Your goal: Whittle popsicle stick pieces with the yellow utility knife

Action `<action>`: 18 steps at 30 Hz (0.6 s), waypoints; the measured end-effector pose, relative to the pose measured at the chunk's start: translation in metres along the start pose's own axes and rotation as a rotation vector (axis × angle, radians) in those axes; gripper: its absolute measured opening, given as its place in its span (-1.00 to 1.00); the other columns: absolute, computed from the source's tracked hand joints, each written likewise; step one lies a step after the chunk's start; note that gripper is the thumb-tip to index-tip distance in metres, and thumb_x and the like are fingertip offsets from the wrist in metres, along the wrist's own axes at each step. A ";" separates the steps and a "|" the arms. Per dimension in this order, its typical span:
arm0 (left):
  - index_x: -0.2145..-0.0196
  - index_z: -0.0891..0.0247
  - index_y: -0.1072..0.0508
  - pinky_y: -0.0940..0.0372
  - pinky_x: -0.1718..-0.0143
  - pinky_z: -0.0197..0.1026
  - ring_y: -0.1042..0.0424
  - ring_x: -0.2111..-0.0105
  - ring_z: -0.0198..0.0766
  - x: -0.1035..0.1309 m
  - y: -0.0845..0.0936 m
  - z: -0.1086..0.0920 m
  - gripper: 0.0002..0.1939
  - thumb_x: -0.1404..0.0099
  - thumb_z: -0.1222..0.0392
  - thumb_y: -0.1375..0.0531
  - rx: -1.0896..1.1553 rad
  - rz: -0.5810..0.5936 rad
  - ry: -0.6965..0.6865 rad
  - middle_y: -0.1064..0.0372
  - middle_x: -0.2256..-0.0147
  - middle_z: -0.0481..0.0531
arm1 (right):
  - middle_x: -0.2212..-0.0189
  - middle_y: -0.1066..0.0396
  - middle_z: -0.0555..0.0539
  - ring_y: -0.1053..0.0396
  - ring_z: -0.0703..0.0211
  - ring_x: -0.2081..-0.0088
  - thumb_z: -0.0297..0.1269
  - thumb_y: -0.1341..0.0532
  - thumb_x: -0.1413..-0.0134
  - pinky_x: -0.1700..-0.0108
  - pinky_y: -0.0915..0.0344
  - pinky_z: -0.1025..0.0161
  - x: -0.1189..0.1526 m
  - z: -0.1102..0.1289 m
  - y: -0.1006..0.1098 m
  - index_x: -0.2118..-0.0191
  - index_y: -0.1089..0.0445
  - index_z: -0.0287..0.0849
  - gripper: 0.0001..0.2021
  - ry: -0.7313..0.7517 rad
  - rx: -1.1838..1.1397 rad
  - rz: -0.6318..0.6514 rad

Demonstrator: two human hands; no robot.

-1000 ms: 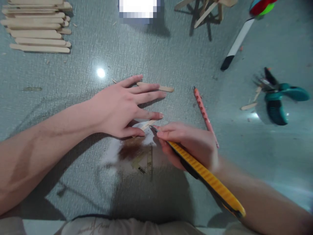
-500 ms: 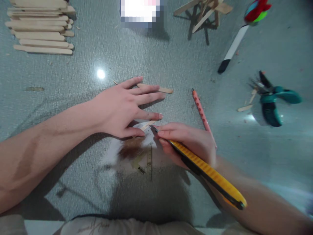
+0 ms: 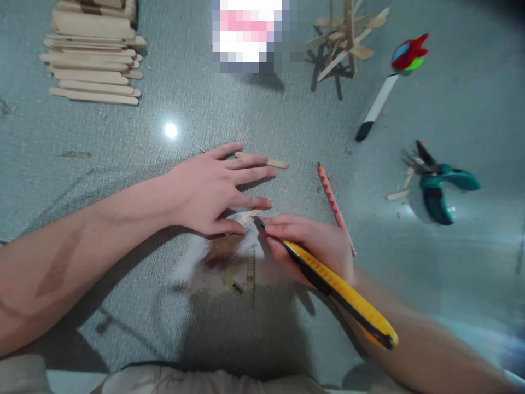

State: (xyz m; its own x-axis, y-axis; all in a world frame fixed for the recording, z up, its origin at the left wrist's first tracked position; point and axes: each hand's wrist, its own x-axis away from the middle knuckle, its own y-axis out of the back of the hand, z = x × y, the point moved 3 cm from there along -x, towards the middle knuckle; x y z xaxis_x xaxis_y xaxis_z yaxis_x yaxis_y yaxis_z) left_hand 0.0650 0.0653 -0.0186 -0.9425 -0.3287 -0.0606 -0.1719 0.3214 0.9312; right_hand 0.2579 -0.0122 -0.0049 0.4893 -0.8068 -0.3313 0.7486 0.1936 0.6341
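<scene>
My left hand lies flat on the table with its fingers spread. Its thumb and index finger rest against a thin wooden piece, which is partly hidden beneath them. Under the middle fingers of that hand lies a wooden craft stick. My right hand is closed around a yellow and black utility knife, held tilted with the handle end towards me. The knife's blade tip is at the thin wooden piece, just right of my left thumb; whether it cuts in cannot be made out.
Craft sticks are piled at the upper left. A structure of joined sticks stands at the back, near a blurred-out object. To the right lie a pink pencil, a white marker with a colourful top, and teal-handled pliers.
The view has shifted, so the far objects appear lower and more of the stick pile shows. Both hands and the knife keep nearly the same place at the thin wooden piece.
</scene>
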 end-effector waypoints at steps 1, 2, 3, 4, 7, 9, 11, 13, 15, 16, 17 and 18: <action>-0.27 -0.04 -0.36 0.10 -0.42 0.29 -0.01 -0.44 0.06 0.000 0.000 0.000 -0.45 -0.41 -0.21 -0.11 0.001 -0.004 -0.001 -0.01 -0.43 0.08 | 0.28 -0.61 -0.04 -0.63 0.13 0.26 -0.54 -0.24 -0.14 0.22 -0.60 0.24 0.000 0.000 0.000 0.09 -0.43 -0.02 -0.72 0.004 -0.005 0.001; -0.27 -0.04 -0.36 0.10 -0.42 0.29 -0.01 -0.44 0.06 0.000 0.000 0.000 -0.45 -0.40 -0.21 -0.11 0.001 -0.002 0.000 -0.01 -0.43 0.08 | 0.29 -0.60 -0.02 -0.62 0.15 0.26 -0.54 -0.24 -0.14 0.22 -0.59 0.26 -0.001 0.000 0.000 0.09 -0.43 -0.02 -0.71 0.006 -0.012 0.004; -0.27 -0.04 -0.36 0.10 -0.42 0.28 -0.01 -0.44 0.06 0.000 0.001 0.000 -0.45 -0.40 -0.21 -0.12 0.000 -0.001 0.002 -0.01 -0.43 0.07 | 0.29 -0.59 0.00 -0.62 0.17 0.26 -0.54 -0.24 -0.15 0.22 -0.58 0.27 -0.001 0.000 -0.001 0.09 -0.43 -0.02 -0.71 0.008 -0.024 0.006; -0.27 -0.04 -0.36 0.10 -0.42 0.28 -0.01 -0.44 0.06 0.000 0.001 0.000 -0.45 -0.40 -0.20 -0.12 -0.003 0.007 0.005 -0.01 -0.43 0.07 | 0.30 -0.59 0.01 -0.61 0.18 0.26 -0.54 -0.23 -0.16 0.23 -0.58 0.28 0.000 0.000 -0.001 0.09 -0.42 -0.01 -0.72 0.007 -0.035 0.004; -0.27 -0.04 -0.36 0.09 -0.41 0.29 0.00 -0.44 0.06 0.000 0.001 0.000 -0.46 -0.41 -0.19 -0.10 -0.012 0.021 0.008 -0.01 -0.43 0.08 | 0.29 -0.57 0.00 -0.60 0.18 0.25 -0.55 -0.22 -0.17 0.21 -0.57 0.25 0.003 -0.003 -0.004 0.09 -0.42 -0.02 -0.72 -0.019 -0.068 -0.008; -0.28 -0.03 -0.35 0.10 -0.41 0.30 0.00 -0.44 0.06 0.000 0.001 -0.001 -0.45 -0.43 -0.20 -0.07 -0.010 0.017 0.002 -0.01 -0.43 0.08 | 0.29 -0.57 0.00 -0.59 0.15 0.26 -0.54 -0.22 -0.17 0.21 -0.57 0.20 0.006 -0.005 -0.005 0.09 -0.43 0.00 -0.72 -0.038 -0.090 -0.015; -0.28 -0.02 -0.34 0.11 -0.42 0.29 0.01 -0.44 0.06 0.000 0.002 -0.001 -0.44 -0.43 -0.21 -0.05 -0.004 0.011 -0.005 0.00 -0.43 0.08 | 0.31 -0.57 0.01 -0.58 0.13 0.27 -0.52 -0.23 -0.18 0.24 -0.57 0.17 0.010 -0.008 -0.006 0.08 -0.42 0.03 -0.71 -0.051 -0.108 0.001; -0.29 -0.02 -0.34 0.13 -0.42 0.28 0.01 -0.44 0.05 0.000 0.002 -0.001 -0.45 -0.43 -0.20 -0.05 -0.005 0.019 -0.003 0.01 -0.44 0.07 | 0.31 -0.56 0.01 -0.57 0.10 0.27 -0.50 -0.24 -0.19 0.24 -0.56 0.13 0.013 -0.010 -0.007 0.04 -0.41 0.07 -0.69 -0.056 -0.123 0.037; -0.29 -0.03 -0.33 0.14 -0.43 0.27 0.01 -0.44 0.04 0.000 0.002 -0.001 -0.46 -0.43 -0.18 -0.06 -0.010 0.031 0.006 0.01 -0.44 0.04 | 0.30 -0.56 0.01 -0.56 0.09 0.25 -0.49 -0.25 -0.19 0.21 -0.55 0.11 0.016 -0.012 -0.006 0.00 -0.40 0.07 -0.67 -0.044 -0.131 0.064; -0.29 -0.04 -0.33 0.15 -0.43 0.26 0.01 -0.44 0.03 0.000 0.003 -0.001 -0.46 -0.43 -0.18 -0.07 -0.011 0.039 0.011 0.01 -0.44 0.02 | 0.30 -0.55 0.00 -0.56 0.09 0.25 -0.48 -0.24 -0.20 0.21 -0.55 0.11 0.017 -0.013 -0.006 0.00 -0.40 0.06 -0.67 -0.033 -0.132 0.073; -0.29 -0.04 -0.33 0.16 -0.44 0.26 0.01 -0.44 0.04 0.000 0.003 -0.001 -0.46 -0.43 -0.18 -0.06 -0.009 0.040 0.013 0.02 -0.44 0.00 | 0.30 -0.55 0.00 -0.56 0.10 0.25 -0.48 -0.24 -0.21 0.21 -0.54 0.12 0.017 -0.013 -0.006 0.00 -0.40 0.05 -0.68 -0.028 -0.131 0.080; -0.29 -0.05 -0.32 0.16 -0.44 0.25 0.01 -0.44 0.04 0.000 0.004 -0.001 -0.45 -0.42 -0.19 -0.06 -0.006 0.042 0.015 0.03 -0.44 -0.02 | 0.32 -0.54 0.01 -0.55 0.11 0.26 -0.48 -0.24 -0.22 0.21 -0.54 0.14 0.018 -0.014 -0.006 0.01 -0.40 0.04 -0.70 -0.023 -0.127 0.082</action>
State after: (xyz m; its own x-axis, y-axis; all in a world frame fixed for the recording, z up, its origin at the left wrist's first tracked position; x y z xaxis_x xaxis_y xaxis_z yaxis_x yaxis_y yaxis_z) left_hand 0.0644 0.0653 -0.0149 -0.9445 -0.3282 -0.0166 -0.1310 0.3297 0.9350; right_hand 0.2687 -0.0201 -0.0243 0.5419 -0.7977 -0.2645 0.7577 0.3276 0.5644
